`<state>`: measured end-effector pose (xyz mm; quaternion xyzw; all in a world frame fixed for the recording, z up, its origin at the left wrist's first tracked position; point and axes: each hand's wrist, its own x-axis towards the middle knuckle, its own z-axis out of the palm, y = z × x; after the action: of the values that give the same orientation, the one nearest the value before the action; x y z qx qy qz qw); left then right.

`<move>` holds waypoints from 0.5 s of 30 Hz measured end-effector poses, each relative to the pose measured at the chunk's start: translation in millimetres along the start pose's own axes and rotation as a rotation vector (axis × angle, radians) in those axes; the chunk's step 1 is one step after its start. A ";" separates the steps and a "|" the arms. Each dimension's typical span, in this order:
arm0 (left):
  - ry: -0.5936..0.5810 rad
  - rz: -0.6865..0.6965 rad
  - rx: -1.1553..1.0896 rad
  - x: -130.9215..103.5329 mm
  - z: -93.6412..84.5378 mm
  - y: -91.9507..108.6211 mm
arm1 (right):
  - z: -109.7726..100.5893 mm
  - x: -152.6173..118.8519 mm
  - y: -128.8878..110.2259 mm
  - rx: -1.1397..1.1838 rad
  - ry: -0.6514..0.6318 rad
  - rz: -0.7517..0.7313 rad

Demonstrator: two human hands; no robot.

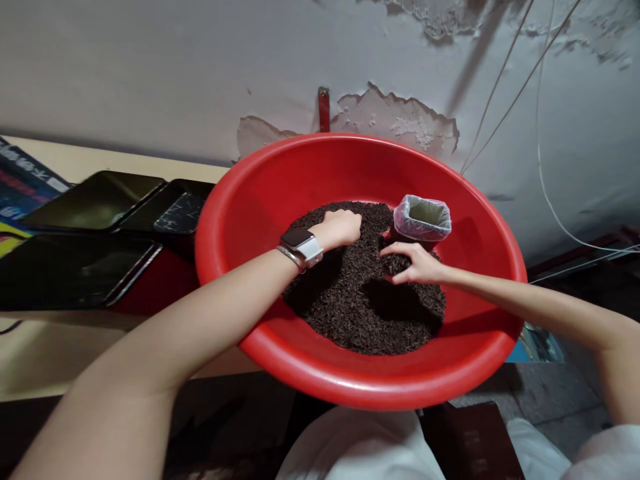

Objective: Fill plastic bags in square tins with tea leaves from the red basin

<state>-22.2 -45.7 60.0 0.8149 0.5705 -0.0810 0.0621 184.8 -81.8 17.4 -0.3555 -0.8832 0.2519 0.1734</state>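
A big red plastic basin (380, 387) holds a broad heap of dark, dry, loose tea leaves (350, 313). My left hand (343, 228), with a watch (303, 247) on its wrist, is closed in a fist over the far left part of the heap; whatever is inside it is hidden. Thumb and fingers of my right hand (417, 263) curve around a clump of the leaves at the heap's right side. Just beyond that hand, an upright container lined with a clear plastic bag (423, 217) stands in the basin, its mouth facing up.
Several black trays (75, 270) lie on a pale table (200, 170) left of the basin. Behind it is a wall (150, 80) with peeling paint. Thin cords (520, 93) hang at the right. A dark brown box (473, 440) is below the basin.
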 end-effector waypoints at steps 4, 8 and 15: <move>-0.006 -0.001 -0.004 2.0 2.4 -1.1 | -49.9 12.6 -1.4 -0.037 0.216 0.074; -0.010 -0.007 0.006 3.1 3.9 -1.9 | -94.4 27.4 19.9 -0.144 0.422 0.144; -0.020 -0.018 0.001 3.6 5.1 -1.7 | -117.8 36.1 60.0 -0.113 0.508 0.273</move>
<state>-22.9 -42.8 54.3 0.8090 0.5771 -0.0900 0.0666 249.6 19.1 83.7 -0.5316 -0.7683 0.1260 0.3334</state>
